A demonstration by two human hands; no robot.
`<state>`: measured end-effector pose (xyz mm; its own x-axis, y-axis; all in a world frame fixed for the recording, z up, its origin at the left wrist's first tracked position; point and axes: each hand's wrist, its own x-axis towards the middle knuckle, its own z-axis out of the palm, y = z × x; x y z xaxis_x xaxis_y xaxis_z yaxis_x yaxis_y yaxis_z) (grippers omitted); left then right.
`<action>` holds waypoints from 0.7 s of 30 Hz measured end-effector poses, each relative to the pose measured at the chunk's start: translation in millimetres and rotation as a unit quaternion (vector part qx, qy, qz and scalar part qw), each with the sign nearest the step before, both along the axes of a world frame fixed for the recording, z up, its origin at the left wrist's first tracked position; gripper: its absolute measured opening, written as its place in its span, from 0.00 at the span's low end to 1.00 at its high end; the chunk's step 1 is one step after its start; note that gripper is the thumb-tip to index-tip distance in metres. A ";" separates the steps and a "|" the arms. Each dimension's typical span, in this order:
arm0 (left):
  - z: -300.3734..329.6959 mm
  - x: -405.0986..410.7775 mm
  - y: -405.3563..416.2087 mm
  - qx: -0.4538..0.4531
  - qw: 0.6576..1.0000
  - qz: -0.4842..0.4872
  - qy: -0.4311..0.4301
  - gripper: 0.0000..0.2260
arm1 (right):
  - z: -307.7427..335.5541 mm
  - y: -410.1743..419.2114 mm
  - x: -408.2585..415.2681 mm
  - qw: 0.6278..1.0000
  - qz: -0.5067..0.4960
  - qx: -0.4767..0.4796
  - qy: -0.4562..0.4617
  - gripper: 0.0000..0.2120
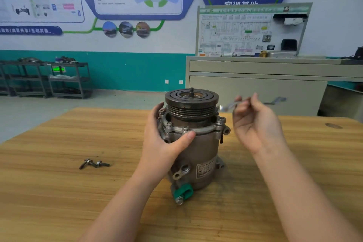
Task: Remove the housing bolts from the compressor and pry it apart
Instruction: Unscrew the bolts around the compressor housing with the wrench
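your grey metal compressor (193,143) stands upright near the middle of the wooden bench (59,192), its dark grooved pulley (191,102) on top and a green plastic connector (183,192) at its base facing you. your left hand (163,143) wraps the housing's left side, thumb lying across the front just under the flange, where several housing bolts (169,124) sit in their holes. your right hand (255,124) hovers just right of the pulley, apart from it, fingers curled and pinching a thin shiny metal tool (228,106), blurred. three loose dark bolts (94,163) lie together on the bench well to the left. bare bench surface lies all round; its far edge runs behind the compressor, with floor beyond.
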<state>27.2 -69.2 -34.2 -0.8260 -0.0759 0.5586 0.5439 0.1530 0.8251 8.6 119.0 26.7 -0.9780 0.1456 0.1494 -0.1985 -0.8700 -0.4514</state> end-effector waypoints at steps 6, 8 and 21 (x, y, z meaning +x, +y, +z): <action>-2.1 -2.4 -1.0 0.007 1.000 0.000 0.006 0.41 | -11.2 15.1 7.7 0.964 -0.160 0.194 0.086 0.12; -1.6 -2.6 -0.9 0.009 1.000 0.000 0.009 0.40 | -23.8 5.2 12.0 0.884 -0.272 0.367 0.099 0.11; -2.4 -2.1 -1.5 0.004 1.000 0.011 0.006 0.45 | -38.2 -8.0 22.6 0.751 -0.319 0.543 0.197 0.09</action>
<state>25.1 -70.7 -36.6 -0.8171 -0.0975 0.5682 0.5508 0.1588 0.8194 31.2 111.0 -11.6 -0.6097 0.1493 0.7784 -0.7224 0.2994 -0.6233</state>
